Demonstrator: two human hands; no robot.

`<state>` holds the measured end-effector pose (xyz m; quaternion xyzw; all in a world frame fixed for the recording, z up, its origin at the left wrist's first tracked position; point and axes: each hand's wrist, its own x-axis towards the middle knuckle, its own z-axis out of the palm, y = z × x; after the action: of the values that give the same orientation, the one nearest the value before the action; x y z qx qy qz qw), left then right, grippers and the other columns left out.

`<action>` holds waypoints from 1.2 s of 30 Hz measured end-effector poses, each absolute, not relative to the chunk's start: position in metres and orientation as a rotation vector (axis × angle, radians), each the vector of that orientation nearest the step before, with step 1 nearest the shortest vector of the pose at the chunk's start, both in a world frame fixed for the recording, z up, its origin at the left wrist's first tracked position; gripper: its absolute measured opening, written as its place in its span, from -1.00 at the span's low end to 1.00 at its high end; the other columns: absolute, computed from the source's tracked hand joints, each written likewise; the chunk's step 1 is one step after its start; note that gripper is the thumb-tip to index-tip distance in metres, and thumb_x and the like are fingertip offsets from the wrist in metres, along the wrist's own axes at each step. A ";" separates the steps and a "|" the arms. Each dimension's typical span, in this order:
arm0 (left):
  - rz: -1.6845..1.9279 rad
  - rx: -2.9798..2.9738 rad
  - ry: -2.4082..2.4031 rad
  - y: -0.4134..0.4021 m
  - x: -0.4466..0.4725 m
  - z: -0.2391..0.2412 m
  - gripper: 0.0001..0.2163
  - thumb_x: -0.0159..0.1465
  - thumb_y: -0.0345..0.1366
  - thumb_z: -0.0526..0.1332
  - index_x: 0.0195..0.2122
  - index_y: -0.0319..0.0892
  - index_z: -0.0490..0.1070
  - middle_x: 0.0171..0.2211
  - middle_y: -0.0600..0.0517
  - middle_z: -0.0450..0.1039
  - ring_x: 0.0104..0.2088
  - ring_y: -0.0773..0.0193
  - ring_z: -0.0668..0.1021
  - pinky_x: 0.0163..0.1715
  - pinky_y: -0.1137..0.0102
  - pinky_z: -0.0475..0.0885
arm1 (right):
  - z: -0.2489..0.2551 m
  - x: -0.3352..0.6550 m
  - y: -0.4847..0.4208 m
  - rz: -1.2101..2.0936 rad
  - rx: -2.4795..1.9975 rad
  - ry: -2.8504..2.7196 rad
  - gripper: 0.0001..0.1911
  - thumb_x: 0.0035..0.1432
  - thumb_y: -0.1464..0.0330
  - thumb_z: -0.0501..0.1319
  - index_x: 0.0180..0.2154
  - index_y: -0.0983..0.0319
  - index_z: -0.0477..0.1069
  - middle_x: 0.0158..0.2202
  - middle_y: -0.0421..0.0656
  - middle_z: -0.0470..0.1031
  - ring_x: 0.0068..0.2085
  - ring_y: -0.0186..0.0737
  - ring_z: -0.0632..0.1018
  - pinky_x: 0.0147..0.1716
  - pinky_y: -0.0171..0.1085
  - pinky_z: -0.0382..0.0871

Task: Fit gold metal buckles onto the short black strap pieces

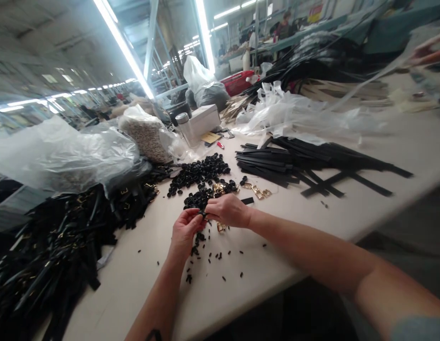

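Over the small parts, my left hand [184, 229] and my right hand [229, 210] meet fingertip to fingertip, both closed in a pinch. Between them is a narrow black strap, mostly covered by the fingers. A black strap end [247, 201] shows past my right hand, apparently the same piece. Just beyond lies a heap of small black rings [200, 170], with gold buckles [259, 191] to its right. Another gold buckle [221, 227] rests below my right hand. Several tiny black pieces [219, 256] are scattered on the table nearer to me.
A large pile of black straps with gold buckles [56, 237] covers the left side. Flat black strips [266, 163] lie to the right. Behind stand plastic bags [70, 151], a lidded jar [184, 128] and a white box [206, 118]. Another person's hand [429, 49] shows at far right.
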<state>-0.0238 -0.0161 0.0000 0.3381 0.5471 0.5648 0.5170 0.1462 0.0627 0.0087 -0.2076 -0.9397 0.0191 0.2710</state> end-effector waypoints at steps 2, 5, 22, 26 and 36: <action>1.323 0.869 1.320 -0.017 -0.025 -0.001 -0.64 -0.05 -0.21 0.46 -0.27 -0.26 0.46 -0.42 -0.01 0.54 -0.47 0.33 0.56 -0.45 0.49 0.44 | 0.009 0.147 0.063 0.118 -0.544 -2.555 -0.72 0.29 0.24 0.09 -0.37 0.26 0.41 -0.40 -0.18 0.48 -0.46 -0.38 0.44 -0.52 -0.33 0.07; 1.323 0.915 1.314 -0.016 -0.025 0.000 -0.64 -0.04 -0.21 0.45 -0.25 -0.25 0.47 -0.42 0.00 0.54 -0.47 0.34 0.54 -0.43 0.47 0.45 | 0.010 0.147 0.062 0.292 -0.621 -2.552 -0.72 0.28 0.18 0.10 -0.18 0.26 0.42 -0.37 -0.15 0.53 -0.42 -0.31 0.50 -0.48 -0.34 0.14; 1.307 1.047 1.353 -0.019 -0.019 -0.004 -0.67 -0.02 -0.13 0.44 -0.30 -0.23 0.53 -0.43 0.02 0.54 -0.46 0.31 0.54 -0.36 0.41 0.46 | 0.015 0.142 0.055 0.612 -0.721 -2.560 -0.60 0.32 0.12 0.00 0.03 0.19 0.36 -0.29 -0.14 0.56 -0.34 -0.26 0.51 -0.41 -0.35 0.16; 1.278 1.123 1.426 -0.021 -0.019 0.001 -0.68 0.02 -0.10 0.40 -0.29 -0.22 0.54 -0.49 0.01 0.52 -0.48 0.29 0.53 -0.40 0.40 0.45 | 0.018 0.152 0.067 0.530 -0.628 -2.601 -0.67 0.30 0.18 0.05 -0.26 0.24 0.48 -0.41 -0.16 0.53 -0.40 -0.31 0.46 -0.45 -0.37 0.10; 1.097 1.489 1.576 -0.023 -0.020 0.001 -0.77 0.11 -0.11 0.33 -0.36 -0.18 0.50 -0.51 0.06 0.45 -0.52 0.33 0.44 -0.49 0.45 0.35 | 0.023 0.167 0.085 0.316 -0.846 -2.507 -0.68 0.24 0.17 0.12 -0.41 0.24 0.45 -0.48 -0.20 0.47 -0.46 -0.34 0.36 -0.47 -0.33 -0.02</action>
<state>-0.0205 -0.0229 0.0005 0.5745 0.6079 0.4233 0.3482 0.1674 0.0854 0.0227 -0.3087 -0.9141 0.1152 0.2363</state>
